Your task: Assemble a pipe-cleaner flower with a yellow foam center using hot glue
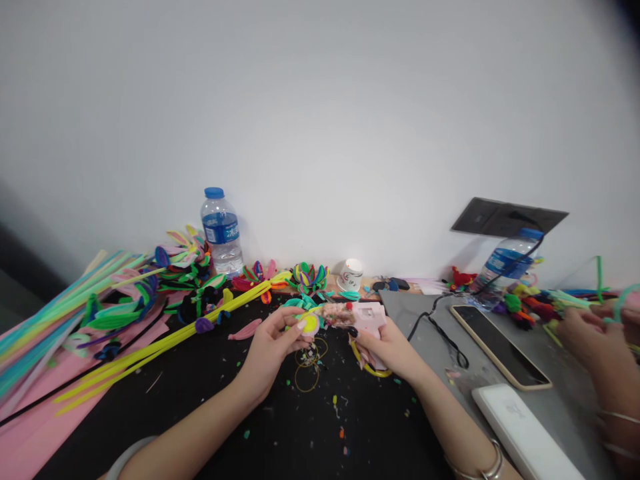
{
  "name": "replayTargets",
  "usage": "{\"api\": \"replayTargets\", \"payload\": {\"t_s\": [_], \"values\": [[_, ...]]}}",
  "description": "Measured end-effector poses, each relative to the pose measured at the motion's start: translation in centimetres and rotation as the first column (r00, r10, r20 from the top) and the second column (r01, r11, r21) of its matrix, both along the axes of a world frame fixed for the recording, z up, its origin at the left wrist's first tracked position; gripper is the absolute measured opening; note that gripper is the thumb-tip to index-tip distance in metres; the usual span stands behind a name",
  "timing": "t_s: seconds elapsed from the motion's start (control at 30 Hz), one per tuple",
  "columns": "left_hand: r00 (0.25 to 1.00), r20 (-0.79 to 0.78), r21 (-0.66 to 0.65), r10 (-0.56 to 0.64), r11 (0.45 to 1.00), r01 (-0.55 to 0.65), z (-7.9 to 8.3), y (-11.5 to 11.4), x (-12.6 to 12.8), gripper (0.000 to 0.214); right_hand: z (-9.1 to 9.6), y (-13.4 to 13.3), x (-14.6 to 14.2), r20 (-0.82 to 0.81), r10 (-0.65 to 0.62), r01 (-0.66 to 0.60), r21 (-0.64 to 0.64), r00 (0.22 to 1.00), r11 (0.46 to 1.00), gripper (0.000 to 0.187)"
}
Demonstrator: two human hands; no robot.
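Note:
My left hand (274, 343) is closed in a pinch on a small round yellow and pink craft piece (310, 324), held just above the black table cover (200, 400). My right hand (387, 343) grips a pink hot glue gun (367, 319), its nozzle pointing left and nearly touching the yellow piece. A yellow ring (370, 368) lies under the right hand. Thin wire loops (309, 367) lie on the cover below the craft piece.
Pipe-cleaner flowers (307, 277), long yellow stems (165, 343) and pink paper (30, 427) fill the left. Two water bottles (221, 233) (505, 263), a paper cup (351, 274), a phone (500, 347), a white power bank (525, 433) and a black cable (440, 330) stand around. Another person's hands (595, 333) work at right.

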State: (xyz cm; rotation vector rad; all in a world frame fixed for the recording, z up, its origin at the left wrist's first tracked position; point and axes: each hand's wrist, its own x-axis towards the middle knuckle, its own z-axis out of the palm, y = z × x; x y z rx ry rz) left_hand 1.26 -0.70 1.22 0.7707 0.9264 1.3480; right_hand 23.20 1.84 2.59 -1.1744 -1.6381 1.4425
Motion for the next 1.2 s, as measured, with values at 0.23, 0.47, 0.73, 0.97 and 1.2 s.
{"api": "replayTargets", "payload": {"t_s": [0.23, 0.47, 0.73, 0.97, 1.2], "values": [[1.000, 0.004, 0.001, -0.001, 1.000, 0.001, 0.10, 0.04, -0.04, 0.036, -0.04, -0.07, 0.01, -0.012, 0.004, -0.004, 0.011, 1.000, 1.000, 0.029], [1.000, 0.004, -0.013, 0.022, 1.000, -0.022, 0.15, 0.13, -0.19, 0.037, -0.15, -0.01, 0.24, 0.027, 0.018, -0.019, 0.027, 0.999, 0.999, 0.028], [0.999, 0.003, -0.005, 0.047, 0.999, -0.047, -0.09, 0.23, -0.36, 0.035, -0.21, 0.03, 0.32, 0.032, 0.020, -0.021, 0.019, 0.999, 1.000, 0.028], [0.999, 0.009, -0.003, 0.050, 0.999, -0.050, 0.06, 0.30, -0.40, 0.036, -0.18, 0.05, 0.30, 0.026, 0.019, -0.019, 0.006, 0.999, 1.000, 0.028], [0.999, 0.011, 0.010, 0.053, 0.999, -0.053, 0.16, 0.31, -0.47, 0.036, -0.16, -0.01, 0.27, 0.018, 0.021, -0.021, -0.002, 1.000, 1.000, 0.028]]}}
